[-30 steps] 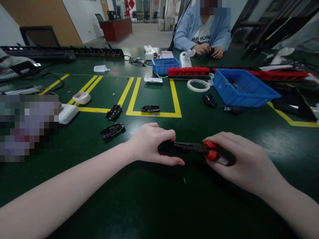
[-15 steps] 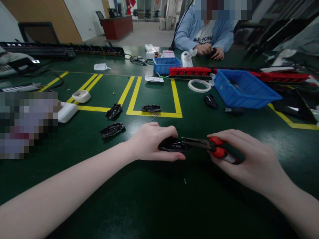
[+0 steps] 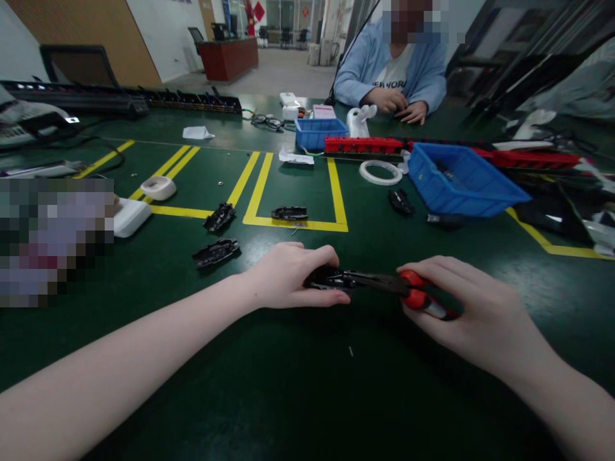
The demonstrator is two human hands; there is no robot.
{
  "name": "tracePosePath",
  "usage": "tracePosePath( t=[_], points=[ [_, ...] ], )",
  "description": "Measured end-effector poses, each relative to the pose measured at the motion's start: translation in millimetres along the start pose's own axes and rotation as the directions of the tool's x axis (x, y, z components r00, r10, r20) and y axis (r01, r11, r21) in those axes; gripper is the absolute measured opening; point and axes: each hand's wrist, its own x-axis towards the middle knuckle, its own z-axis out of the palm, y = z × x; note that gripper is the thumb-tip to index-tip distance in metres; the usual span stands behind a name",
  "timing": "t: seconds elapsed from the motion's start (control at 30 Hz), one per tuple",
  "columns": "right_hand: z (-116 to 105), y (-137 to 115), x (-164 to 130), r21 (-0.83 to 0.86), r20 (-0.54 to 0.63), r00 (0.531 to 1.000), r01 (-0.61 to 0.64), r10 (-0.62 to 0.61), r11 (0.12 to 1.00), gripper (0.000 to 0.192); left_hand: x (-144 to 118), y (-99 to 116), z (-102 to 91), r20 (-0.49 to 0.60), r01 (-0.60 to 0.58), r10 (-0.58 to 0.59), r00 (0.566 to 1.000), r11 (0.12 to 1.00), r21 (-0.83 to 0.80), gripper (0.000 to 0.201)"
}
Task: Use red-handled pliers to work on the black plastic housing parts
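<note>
Two hands on one job, both low on the green table (image 3: 307,397). My left hand (image 3: 288,278) is curled over a small black plastic part (image 3: 323,279), fingers on top and thumb underneath the near edge, pinning it flat so it cannot slide. The part sits just in front of me, near the table's middle, mostly hidden under my knuckles. My right hand (image 3: 461,307) is wrapped around the red handles of the pliers (image 3: 384,285), squeezed narrow, with the long dark nose lying almost level and reaching left into the part's right end. Nose tip meets the part; what it grips there is too small to tell.

One tiny pin or screw (image 3: 350,351) lies loose on the table, near me and apart from both hands. Three similar black parts (image 3: 216,251) (image 3: 219,216) (image 3: 289,213) lie beyond my left hand, one inside the yellow tape box (image 3: 336,186). Blue bin (image 3: 456,182) is off to the right, well apart, a white tape roll (image 3: 381,171) beside it. Another person sits across the table, hands (image 3: 398,105) together, well clear of mine.
</note>
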Motion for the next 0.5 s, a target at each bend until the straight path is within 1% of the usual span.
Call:
tracePosePath(
  t=[0.23,0.33,0.5],
  points=[
    [5,-2,-1,-0.024,0.000,1.000,0.017,-0.017,1.000,0.022,1,0,2.4,0.040,-0.030,0.027,0.999,0.996,0.082,0.043],
    [9,-2,-1,-0.024,0.009,1.000,0.022,-0.021,0.999,0.021,1,0,2.9,0.047,-0.028,0.024,0.999,0.996,0.081,0.042],
    [10,0,1,-0.034,-0.007,0.998,0.058,-0.058,0.998,0.019,1,1,2.7,0.110,-0.005,-0.003,0.994,0.997,0.075,0.041]
  ],
)
